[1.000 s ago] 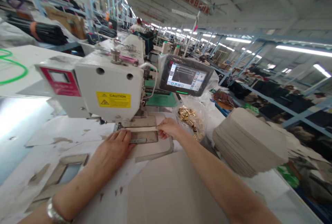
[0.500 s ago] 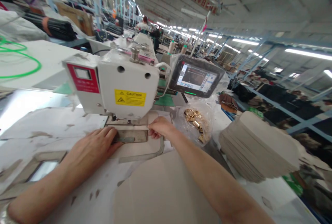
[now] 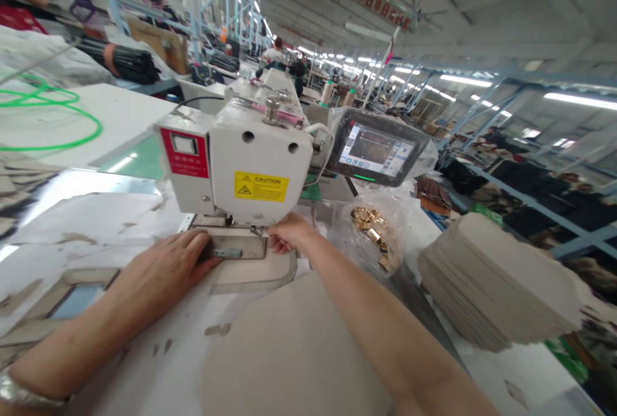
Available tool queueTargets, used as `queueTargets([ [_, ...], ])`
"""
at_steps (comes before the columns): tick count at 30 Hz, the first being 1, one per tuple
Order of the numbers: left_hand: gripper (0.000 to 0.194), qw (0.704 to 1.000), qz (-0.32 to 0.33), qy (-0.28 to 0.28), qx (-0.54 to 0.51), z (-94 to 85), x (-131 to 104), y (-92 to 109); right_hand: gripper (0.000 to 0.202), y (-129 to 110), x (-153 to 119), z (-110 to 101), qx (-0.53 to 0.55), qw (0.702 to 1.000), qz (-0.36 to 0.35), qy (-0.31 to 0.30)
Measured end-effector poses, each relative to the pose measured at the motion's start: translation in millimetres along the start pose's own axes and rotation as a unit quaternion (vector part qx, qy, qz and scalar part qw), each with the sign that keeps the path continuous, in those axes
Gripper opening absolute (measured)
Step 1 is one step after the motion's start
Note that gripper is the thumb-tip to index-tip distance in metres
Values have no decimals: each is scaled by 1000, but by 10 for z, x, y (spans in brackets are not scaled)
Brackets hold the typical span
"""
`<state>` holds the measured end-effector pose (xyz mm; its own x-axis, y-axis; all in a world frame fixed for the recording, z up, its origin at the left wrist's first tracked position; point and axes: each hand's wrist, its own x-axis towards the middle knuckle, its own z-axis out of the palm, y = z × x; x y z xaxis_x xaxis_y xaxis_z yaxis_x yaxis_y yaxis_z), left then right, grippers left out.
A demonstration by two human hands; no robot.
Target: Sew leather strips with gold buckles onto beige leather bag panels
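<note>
My left hand (image 3: 179, 259) lies flat with its fingers stretched out at the left end of a clear-and-beige template frame (image 3: 241, 247), its thumb along the lower edge. At the frame's right end, my right hand (image 3: 289, 234) is closed, its fingertips pinching the end of a thin pale strip (image 3: 234, 232). The strip runs along the frame toward my left hand. Directly above is the head of a white sewing machine (image 3: 260, 159), its needle area close to my right fingertips. A large beige panel (image 3: 289, 345) lies in front of me, partly under my right forearm.
To the right are a plastic bag of gold metal fittings (image 3: 373, 236) and a tall stack of beige panels (image 3: 496, 281). A control screen (image 3: 378, 148) stands beside the machine. Another rectangular frame (image 3: 80, 300) lies at left; green tubing (image 3: 91, 136) rests on the far table.
The view has shifted, so the machine appears farther right. Relative to it, both hands and the template frame have slid left, bringing my right fingertips nearer the needle area.
</note>
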<state>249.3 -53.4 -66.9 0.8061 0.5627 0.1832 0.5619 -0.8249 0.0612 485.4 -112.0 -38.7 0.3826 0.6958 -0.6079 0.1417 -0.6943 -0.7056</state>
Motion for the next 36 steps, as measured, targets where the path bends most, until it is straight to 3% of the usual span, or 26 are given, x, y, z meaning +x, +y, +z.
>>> queueTargets([
  [5, 37, 999, 14, 23, -26, 72, 113, 167, 24, 85, -31, -204, -1, 1000, 11, 3],
  [15, 34, 995, 32, -25, -89, 5, 193, 483, 24, 329, -108, -609, 11, 1000, 9, 18],
  [23, 29, 989, 114, 2, -94, -1, 164, 641, 24, 516, -139, -898, 18, 999, 11, 41],
  [29, 30, 983, 149, 45, -93, 114, 139, 680, 26, 614, -169, -993, 25, 998, -5, 52],
  [36, 28, 987, 130, -22, -94, -37, 97, 713, 23, 611, -165, -1026, 17, 999, -7, 44],
])
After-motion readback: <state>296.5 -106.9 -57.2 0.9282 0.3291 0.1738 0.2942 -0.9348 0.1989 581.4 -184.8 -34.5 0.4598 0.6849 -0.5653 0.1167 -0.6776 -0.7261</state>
